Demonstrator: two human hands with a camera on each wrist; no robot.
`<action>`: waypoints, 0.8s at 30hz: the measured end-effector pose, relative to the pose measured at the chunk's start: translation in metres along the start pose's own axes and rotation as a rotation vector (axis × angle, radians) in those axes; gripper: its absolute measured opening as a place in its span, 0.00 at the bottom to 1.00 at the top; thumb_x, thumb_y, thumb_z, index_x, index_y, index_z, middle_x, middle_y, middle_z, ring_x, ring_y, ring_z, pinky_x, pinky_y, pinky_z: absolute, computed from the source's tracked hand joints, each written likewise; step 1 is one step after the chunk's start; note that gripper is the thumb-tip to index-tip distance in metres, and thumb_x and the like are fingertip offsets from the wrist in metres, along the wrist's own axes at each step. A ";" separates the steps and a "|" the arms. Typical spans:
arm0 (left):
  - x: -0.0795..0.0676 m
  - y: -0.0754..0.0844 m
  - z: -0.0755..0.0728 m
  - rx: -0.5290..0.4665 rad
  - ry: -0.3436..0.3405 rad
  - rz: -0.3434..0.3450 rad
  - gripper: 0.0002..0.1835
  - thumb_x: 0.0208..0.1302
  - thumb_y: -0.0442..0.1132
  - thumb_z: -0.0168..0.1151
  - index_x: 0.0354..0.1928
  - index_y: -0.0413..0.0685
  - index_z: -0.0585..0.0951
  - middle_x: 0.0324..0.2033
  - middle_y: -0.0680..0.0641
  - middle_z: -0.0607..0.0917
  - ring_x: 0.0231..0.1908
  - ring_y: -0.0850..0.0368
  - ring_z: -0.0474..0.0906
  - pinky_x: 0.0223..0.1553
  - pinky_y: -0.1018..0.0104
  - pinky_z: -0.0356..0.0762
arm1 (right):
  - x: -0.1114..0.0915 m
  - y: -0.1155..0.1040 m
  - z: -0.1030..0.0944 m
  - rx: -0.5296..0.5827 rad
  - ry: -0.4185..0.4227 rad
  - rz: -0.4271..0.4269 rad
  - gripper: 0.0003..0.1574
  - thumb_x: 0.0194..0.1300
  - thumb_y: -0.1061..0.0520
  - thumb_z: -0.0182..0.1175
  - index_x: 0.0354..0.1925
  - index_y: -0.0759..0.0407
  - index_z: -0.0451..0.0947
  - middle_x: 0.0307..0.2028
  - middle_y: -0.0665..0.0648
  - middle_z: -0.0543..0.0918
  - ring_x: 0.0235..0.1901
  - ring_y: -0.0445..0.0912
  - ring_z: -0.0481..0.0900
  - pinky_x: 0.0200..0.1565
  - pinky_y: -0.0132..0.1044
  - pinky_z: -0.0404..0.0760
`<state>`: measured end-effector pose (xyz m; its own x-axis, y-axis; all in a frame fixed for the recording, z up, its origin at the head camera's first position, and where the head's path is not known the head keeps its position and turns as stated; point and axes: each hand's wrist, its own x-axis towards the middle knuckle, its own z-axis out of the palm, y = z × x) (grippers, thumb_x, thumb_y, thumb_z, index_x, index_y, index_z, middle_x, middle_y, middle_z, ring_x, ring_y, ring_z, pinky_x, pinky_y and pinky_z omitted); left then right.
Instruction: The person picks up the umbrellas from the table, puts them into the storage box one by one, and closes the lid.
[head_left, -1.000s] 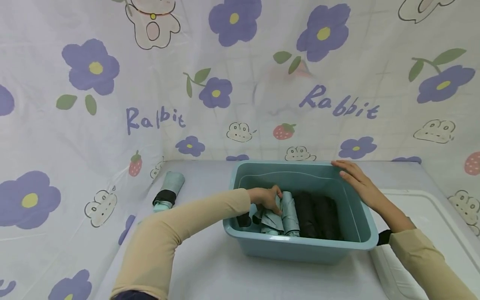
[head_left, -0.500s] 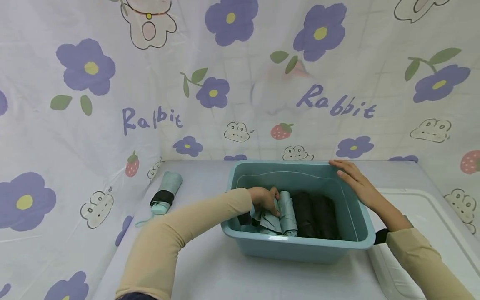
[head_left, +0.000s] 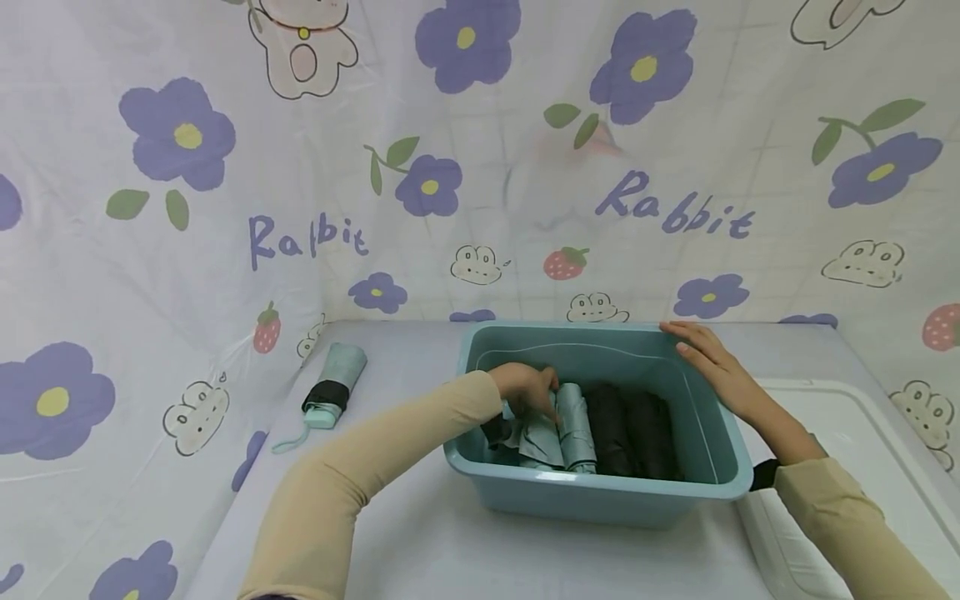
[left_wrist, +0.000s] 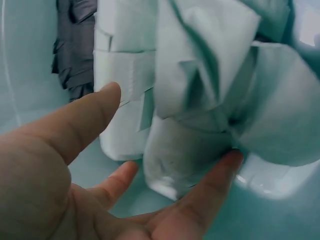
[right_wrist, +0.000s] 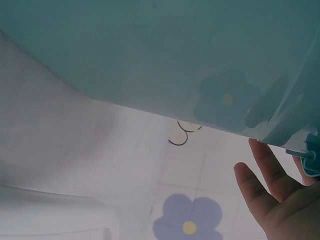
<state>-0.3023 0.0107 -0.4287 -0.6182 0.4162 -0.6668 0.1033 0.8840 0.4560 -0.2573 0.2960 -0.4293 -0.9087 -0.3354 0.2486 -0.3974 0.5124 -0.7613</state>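
Inside a blue-green plastic bin (head_left: 592, 500), my left hand (head_left: 527, 387) reaches down at a loosely wrapped light-green folded umbrella (head_left: 540, 442). In the left wrist view, the fingers (left_wrist: 210, 187) are spread and fairly straight at this umbrella's end, one fingertip against its fabric. The thumb (left_wrist: 95, 110) lies over a neatly rolled light-green umbrella (left_wrist: 125, 100) beside it. Two black rolled umbrellas (head_left: 611, 429) lie to the right in the bin. My right hand (head_left: 712, 367) rests with extended fingers on the bin's far right rim; its right wrist view shows fingertips at the bin's outer wall (right_wrist: 150, 60).
Another light-green folded umbrella (head_left: 333, 387) with a black band and a wrist cord lies on the table's left side. A white lid (head_left: 847, 442) lies flat to the right of the bin. Behind stands a flower-patterned cloth (head_left: 525, 208). A dark piece (head_left: 495, 432) shows under my left wrist.
My left hand has risen slightly and its fingers have eased on the loosely wrapped umbrella. The right hand stays on the rim.
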 end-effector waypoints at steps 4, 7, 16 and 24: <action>-0.006 0.002 -0.006 0.019 -0.002 0.023 0.33 0.63 0.46 0.59 0.65 0.48 0.56 0.64 0.41 0.60 0.56 0.48 0.69 0.52 0.57 0.73 | 0.000 0.000 0.000 0.000 0.000 -0.004 0.28 0.75 0.53 0.38 0.69 0.60 0.56 0.68 0.67 0.51 0.66 0.67 0.47 0.55 0.74 0.46; -0.011 0.002 -0.010 0.042 -0.001 0.046 0.33 0.64 0.46 0.58 0.65 0.47 0.56 0.65 0.42 0.60 0.56 0.49 0.69 0.52 0.58 0.73 | 0.000 0.000 0.000 -0.003 0.001 -0.008 0.28 0.75 0.53 0.38 0.68 0.61 0.56 0.68 0.68 0.51 0.65 0.67 0.47 0.55 0.74 0.46; -0.027 -0.002 -0.023 0.047 -0.016 0.138 0.35 0.66 0.48 0.55 0.69 0.47 0.54 0.68 0.42 0.55 0.54 0.46 0.72 0.56 0.54 0.70 | 0.000 -0.001 -0.001 0.002 0.005 -0.007 0.28 0.75 0.53 0.37 0.68 0.61 0.55 0.68 0.68 0.52 0.65 0.68 0.47 0.55 0.74 0.45; -0.041 -0.008 -0.032 0.028 0.014 0.238 0.33 0.65 0.51 0.55 0.68 0.49 0.58 0.67 0.41 0.59 0.51 0.44 0.76 0.52 0.54 0.73 | 0.000 -0.002 0.000 0.002 0.004 -0.004 0.28 0.75 0.53 0.38 0.68 0.62 0.56 0.68 0.68 0.52 0.65 0.68 0.47 0.55 0.73 0.45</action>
<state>-0.3027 -0.0200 -0.3863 -0.5843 0.6109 -0.5342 0.2689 0.7668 0.5828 -0.2561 0.2953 -0.4277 -0.9077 -0.3342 0.2538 -0.4005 0.5097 -0.7614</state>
